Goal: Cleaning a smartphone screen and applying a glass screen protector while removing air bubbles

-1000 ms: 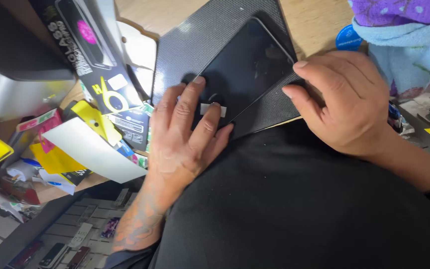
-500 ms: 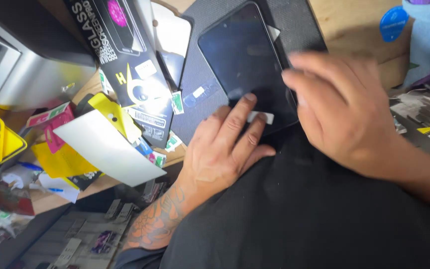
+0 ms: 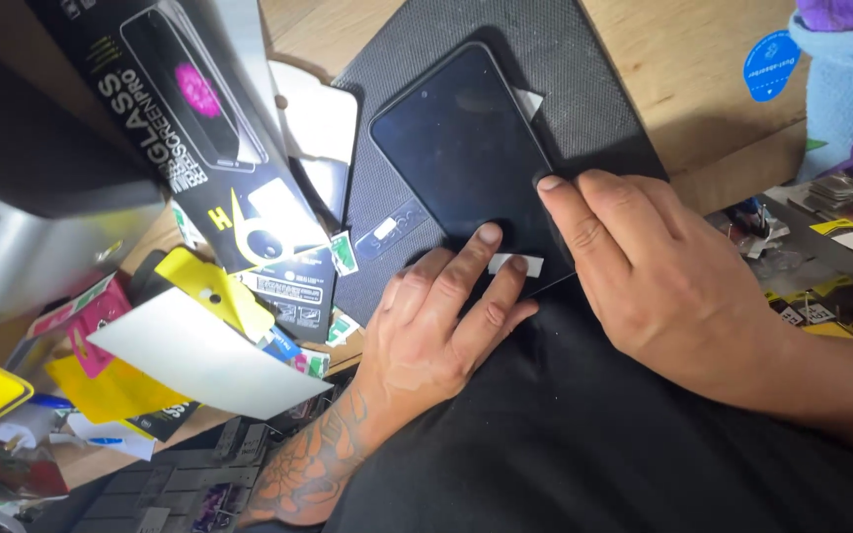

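A black smartphone (image 3: 456, 148) lies screen up on a dark textured mat (image 3: 584, 89) near the desk's front edge. My left hand (image 3: 436, 331) rests at the phone's near end, its fingers spread, the fingertips pressing on the glass beside a small white tab (image 3: 515, 265). My right hand (image 3: 663, 276) lies flat against the phone's right near edge, its fingers touching the side of the phone. A second white tab (image 3: 527, 101) sticks out at the phone's far right edge. Black cloth (image 3: 584, 444) covers my lap below.
A black screen-protector box (image 3: 199, 148) leans at the left over yellow (image 3: 219, 286) and pink packets and a white card (image 3: 199, 360). A grey device (image 3: 41, 227) stands far left. A blue round sticker (image 3: 772, 64) and a plush toy (image 3: 851, 79) sit at the right, with small packets (image 3: 841, 286) below.
The view has shifted, so the phone sits more to the middle. My right hand has slid down off the phone's right side to its near right edge. My left hand stays on the near end.
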